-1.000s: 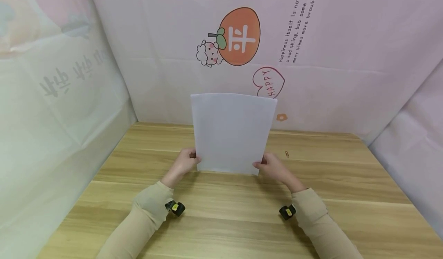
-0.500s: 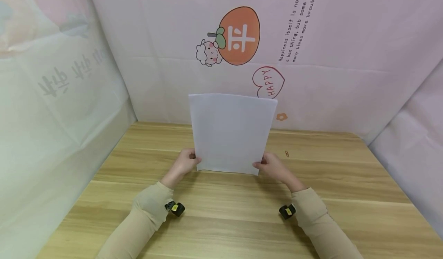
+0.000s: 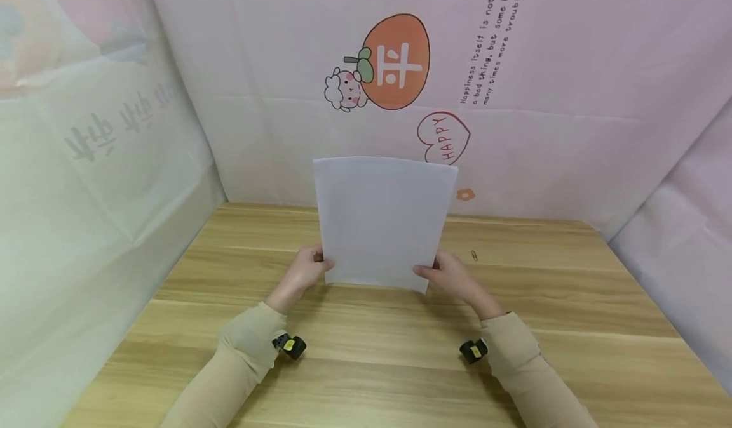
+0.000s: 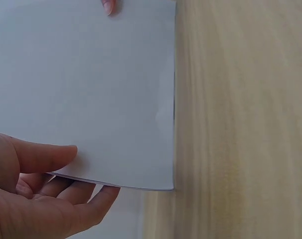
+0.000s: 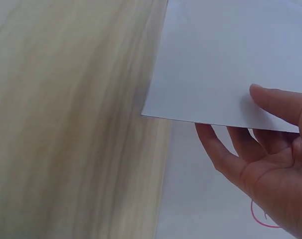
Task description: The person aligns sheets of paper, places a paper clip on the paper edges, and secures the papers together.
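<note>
Blank white paper (image 3: 383,225) stands nearly upright over the wooden table, its top edge slightly bowed; in the left wrist view its side edge looks like more than one layer. My left hand (image 3: 304,268) pinches the lower left side, thumb on the near face and fingers behind. On the opposite side my right hand (image 3: 452,275) pinches the paper (image 5: 226,64) the same way, near its lower corner. The left wrist view shows my left hand (image 4: 46,189) with its fingers behind the edge, and the other thumb's tip (image 4: 108,7) at the top.
A small orange paper clip (image 3: 474,256) lies on the wooden table (image 3: 366,358), right of the paper. Behind the table hangs a printed white cloth (image 3: 274,123), and more cloth (image 3: 97,180) covers the left side. Each wrist wears a small black camera (image 3: 293,346).
Both hands keep their hold and the paper stays upright in nearly the same place. My right thumb has shifted slightly inward on the paper, whose lower right corner sits a little lower.
</note>
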`<state>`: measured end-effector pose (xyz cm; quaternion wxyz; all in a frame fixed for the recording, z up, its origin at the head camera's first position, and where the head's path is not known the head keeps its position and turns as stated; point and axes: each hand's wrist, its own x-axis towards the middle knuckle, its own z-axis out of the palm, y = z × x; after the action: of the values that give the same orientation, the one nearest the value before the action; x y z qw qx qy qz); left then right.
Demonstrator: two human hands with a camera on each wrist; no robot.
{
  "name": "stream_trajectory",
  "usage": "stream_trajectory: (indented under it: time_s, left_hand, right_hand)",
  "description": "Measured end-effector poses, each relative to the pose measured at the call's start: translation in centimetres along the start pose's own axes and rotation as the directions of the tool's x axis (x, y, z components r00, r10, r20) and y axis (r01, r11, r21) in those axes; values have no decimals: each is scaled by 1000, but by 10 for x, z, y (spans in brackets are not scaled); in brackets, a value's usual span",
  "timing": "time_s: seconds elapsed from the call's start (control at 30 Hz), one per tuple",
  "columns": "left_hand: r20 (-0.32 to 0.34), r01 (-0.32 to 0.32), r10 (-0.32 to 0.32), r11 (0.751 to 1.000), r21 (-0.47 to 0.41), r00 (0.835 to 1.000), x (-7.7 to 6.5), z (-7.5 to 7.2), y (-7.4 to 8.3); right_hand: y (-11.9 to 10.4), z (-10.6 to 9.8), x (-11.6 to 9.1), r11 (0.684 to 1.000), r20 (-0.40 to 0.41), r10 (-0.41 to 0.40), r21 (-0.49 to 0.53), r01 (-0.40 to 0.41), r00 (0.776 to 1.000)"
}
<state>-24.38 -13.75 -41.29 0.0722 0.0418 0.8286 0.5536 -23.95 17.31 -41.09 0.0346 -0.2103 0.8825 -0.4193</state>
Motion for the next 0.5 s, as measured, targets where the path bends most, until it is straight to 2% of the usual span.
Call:
stream_trajectory:
  time_s: [0.2,0.5]
  left_hand:
    - [1,1,-1,1000,-31,1000,-1,-3,11]
    - [8,-48,48,998,-36,999,-3,-8,21]
  right_hand:
    - [-7,-2,1,999,-39,-30,42,32,999]
    - [-26,-8,4,994,-78,-62,84,68,995]
